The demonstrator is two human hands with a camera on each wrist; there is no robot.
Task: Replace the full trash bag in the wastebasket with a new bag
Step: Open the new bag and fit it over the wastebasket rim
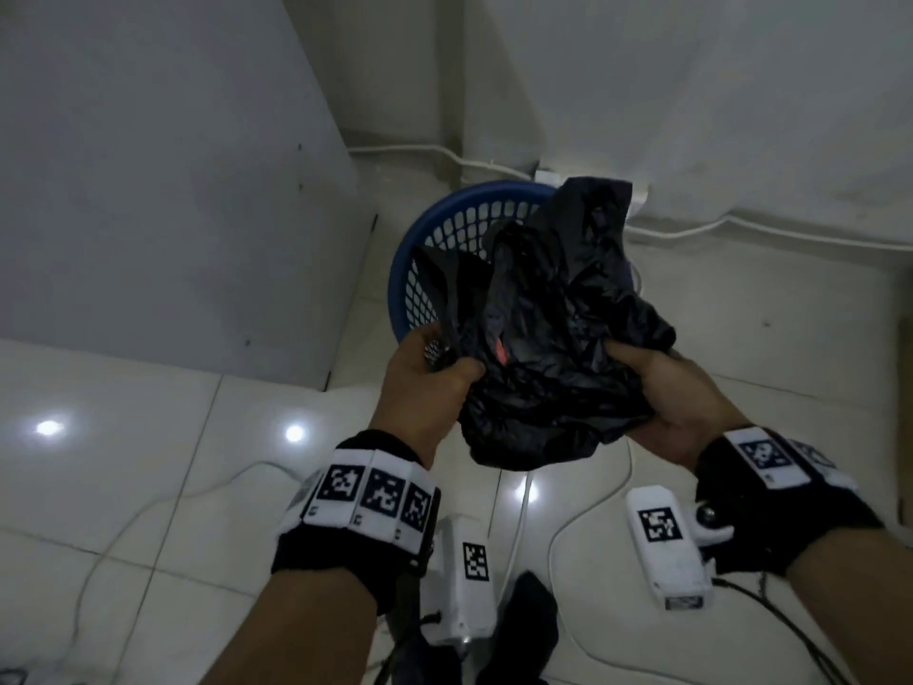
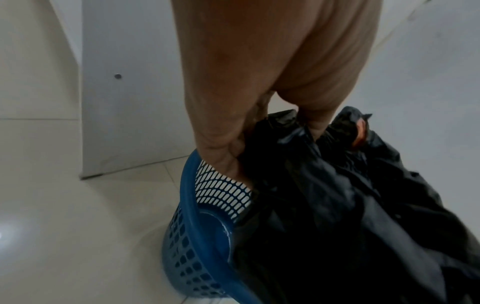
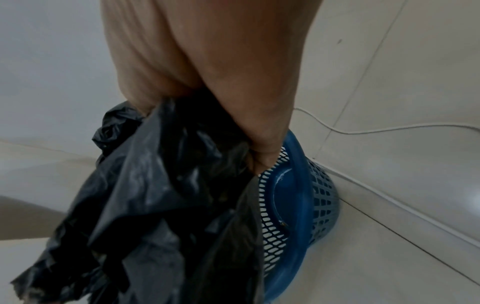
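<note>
Both forearms extend forward, each wrist wearing a black band with white coded markers. The left hand (image 1: pixel 425 388) and right hand (image 1: pixel 677 412) face each other, fingers curled in a grip.

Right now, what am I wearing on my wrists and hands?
Both hands are bare. The left wrist wears a black band wrapped in white panels printed with black square code markers. The right wrist wears a matching black band with similar white marker panels. A white camera box with its own code marker hangs under each wrist, left and right, and thin dark cables trail from the right one.
</note>
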